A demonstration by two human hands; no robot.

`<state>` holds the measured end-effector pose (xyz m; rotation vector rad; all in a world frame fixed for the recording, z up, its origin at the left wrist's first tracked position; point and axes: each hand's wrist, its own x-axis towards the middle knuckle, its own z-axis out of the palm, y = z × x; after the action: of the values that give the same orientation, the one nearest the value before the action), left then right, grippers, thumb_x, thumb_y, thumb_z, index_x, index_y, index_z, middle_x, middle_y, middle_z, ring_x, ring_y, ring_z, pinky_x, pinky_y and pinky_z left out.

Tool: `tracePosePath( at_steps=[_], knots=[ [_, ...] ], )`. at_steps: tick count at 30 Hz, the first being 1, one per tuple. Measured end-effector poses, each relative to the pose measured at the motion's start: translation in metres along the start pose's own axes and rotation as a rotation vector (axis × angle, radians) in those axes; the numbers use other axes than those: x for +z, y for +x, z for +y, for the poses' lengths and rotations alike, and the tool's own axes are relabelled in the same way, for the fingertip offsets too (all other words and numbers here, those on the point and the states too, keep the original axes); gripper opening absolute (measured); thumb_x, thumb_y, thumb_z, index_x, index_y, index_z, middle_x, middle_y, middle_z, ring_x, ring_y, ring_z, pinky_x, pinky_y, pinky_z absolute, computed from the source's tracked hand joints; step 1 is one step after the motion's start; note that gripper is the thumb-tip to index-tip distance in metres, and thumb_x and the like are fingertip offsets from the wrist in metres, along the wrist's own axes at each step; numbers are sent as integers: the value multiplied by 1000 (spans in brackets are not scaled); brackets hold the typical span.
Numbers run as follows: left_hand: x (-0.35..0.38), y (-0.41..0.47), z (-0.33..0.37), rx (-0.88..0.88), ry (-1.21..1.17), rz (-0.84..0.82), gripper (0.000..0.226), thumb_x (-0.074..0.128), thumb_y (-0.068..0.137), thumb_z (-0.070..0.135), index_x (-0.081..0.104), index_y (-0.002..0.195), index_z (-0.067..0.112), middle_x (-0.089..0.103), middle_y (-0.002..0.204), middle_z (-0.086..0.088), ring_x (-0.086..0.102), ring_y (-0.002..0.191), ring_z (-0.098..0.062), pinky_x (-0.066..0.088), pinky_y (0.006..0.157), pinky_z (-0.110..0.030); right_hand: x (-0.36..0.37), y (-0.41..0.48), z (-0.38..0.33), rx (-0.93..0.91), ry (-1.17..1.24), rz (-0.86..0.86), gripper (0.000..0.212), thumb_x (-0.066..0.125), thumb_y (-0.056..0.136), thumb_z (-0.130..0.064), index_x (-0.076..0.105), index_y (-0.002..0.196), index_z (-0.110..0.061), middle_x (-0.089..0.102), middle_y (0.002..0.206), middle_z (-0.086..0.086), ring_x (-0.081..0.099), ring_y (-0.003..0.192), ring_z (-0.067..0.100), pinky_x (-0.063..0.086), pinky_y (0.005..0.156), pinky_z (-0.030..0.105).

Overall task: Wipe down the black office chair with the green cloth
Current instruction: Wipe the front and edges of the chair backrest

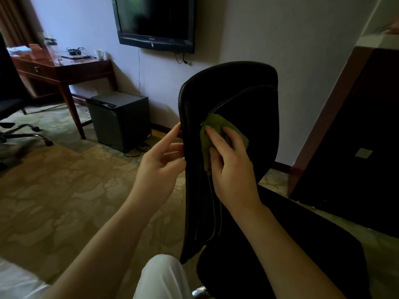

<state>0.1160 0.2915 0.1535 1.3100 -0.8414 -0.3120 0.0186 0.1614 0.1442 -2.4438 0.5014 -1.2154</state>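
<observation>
**A:** Where's the green cloth?

**B:** It's bunched against the front of the black office chair's backrest, just beside its left rim and a bit above the middle. The right hand lies over it.

**A:** Clutching it?

**B:** No. The fingers are laid fairly flat across the cloth and press it to the padding, with the thumb on the lower fold. Green corners stick out above the fingertips and to the right of the hand.

**A:** And the left hand?

**B:** It's at the backrest's left rim. The first finger is straight and touches the rim, and the other fingertips meet the rim lower down. I can't tell whether they hook behind it or only rest there.

**A:** How does the chair stand?

**B:** The backrest is upright, with pale stitched seams running down it. The dark seat is below right, and a knee in white trousers is just beside its base.

**A:** What else is in the room?

**B:** A patterned carpet covers the floor, and a dark television hangs on the wall. A small grey fridge sits on the floor beneath it. At far left a wooden surface carries a white mug and some cables. A second chair is at the left edge, and dark wooden furniture is on the right.
</observation>
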Motion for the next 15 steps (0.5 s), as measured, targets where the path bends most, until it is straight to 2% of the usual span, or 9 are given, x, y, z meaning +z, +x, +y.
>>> tracePosePath(
  at_steps=[5, 10, 15],
  knots=[
    [0, -6, 3, -4, -49, -1, 69, 42, 95, -17, 54, 135, 37, 74, 113, -6, 71, 109, -18, 58, 87, -26, 0, -16, 11, 16, 21, -25, 40, 44, 107, -23, 52, 146, -27, 42, 151, 5, 41, 139, 17, 29, 108, 16],
    [3, -8, -1, 21, 9, 66, 70, 64, 89, -12, 54, 138, 39, 74, 110, -4, 72, 107, -16, 59, 89, -30, -1, -7, 6, 10, 55, -23, 44, 46, 107, -21, 48, 150, -27, 42, 151, 7, 40, 140, 19, 24, 108, 10],
    [5, -10, -8, 49, 145, 77, 81, 72, 87, -7, 45, 148, 40, 67, 115, 6, 66, 112, -6, 59, 91, -28, 1, -6, 4, -6, 20, -15, 46, 43, 106, -26, 44, 152, -28, 40, 153, 7, 37, 142, 19, 21, 108, 7]
  ],
)
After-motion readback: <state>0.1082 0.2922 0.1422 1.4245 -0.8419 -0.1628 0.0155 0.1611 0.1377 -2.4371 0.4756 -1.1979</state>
